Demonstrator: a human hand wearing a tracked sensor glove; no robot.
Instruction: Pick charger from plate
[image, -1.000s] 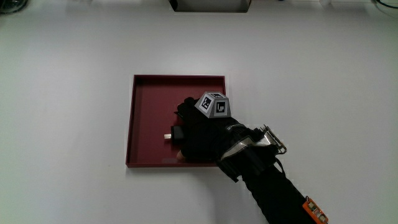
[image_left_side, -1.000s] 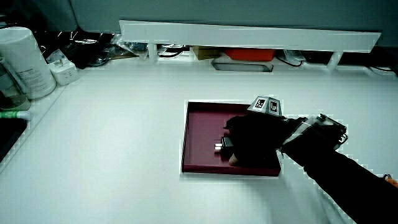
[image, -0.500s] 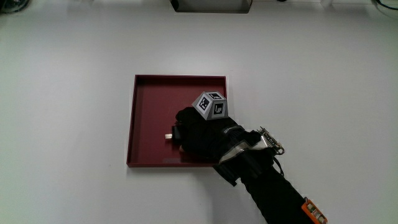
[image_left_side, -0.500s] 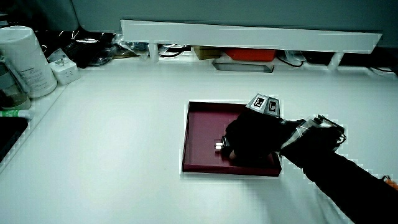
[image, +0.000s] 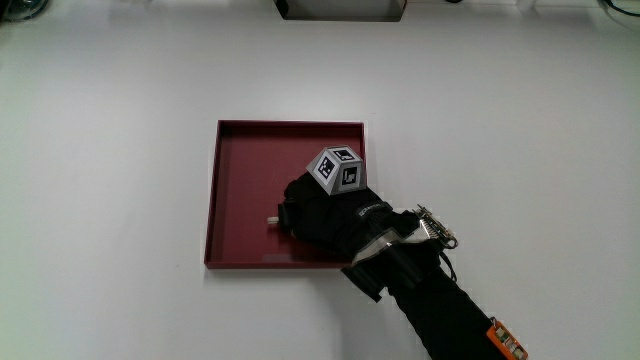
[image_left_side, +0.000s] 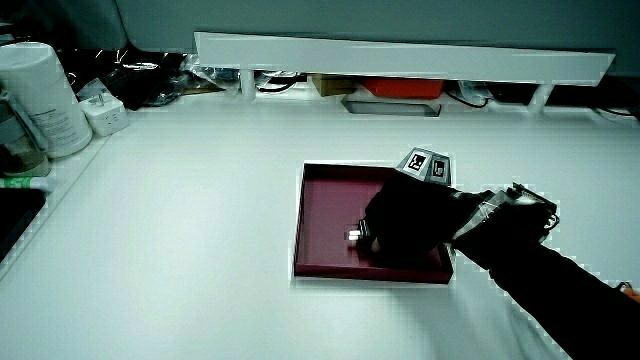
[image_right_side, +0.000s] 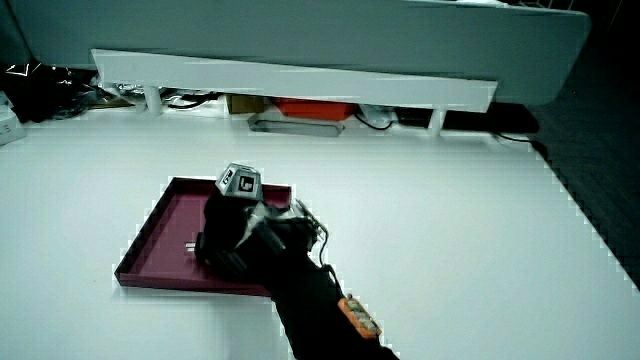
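Observation:
A dark red square plate (image: 240, 160) lies on the white table; it shows in both side views (image_left_side: 325, 200) (image_right_side: 160, 235). The hand (image: 320, 212) rests in the plate's part nearest the person, fingers curled over the black charger. Only the charger's metal plug tip (image: 271, 217) sticks out from under the fingers, as it does in both side views (image_left_side: 353, 236) (image_right_side: 190, 243). The rest of the charger is hidden by the hand (image_left_side: 405, 225) (image_right_side: 228, 238). The patterned cube (image: 338, 168) sits on the back of the hand.
A low white partition (image_left_side: 400, 55) (image_right_side: 290, 80) runs along the table's edge farthest from the person, with a red item (image_left_side: 405, 88) under it. A white cylinder (image_left_side: 35, 100) and a white adapter (image_left_side: 103, 112) stand near the table's corner.
The hand has closed further over the charger: its black body, visible one second ago, is now covered and only the plug tip shows. The plate has not moved.

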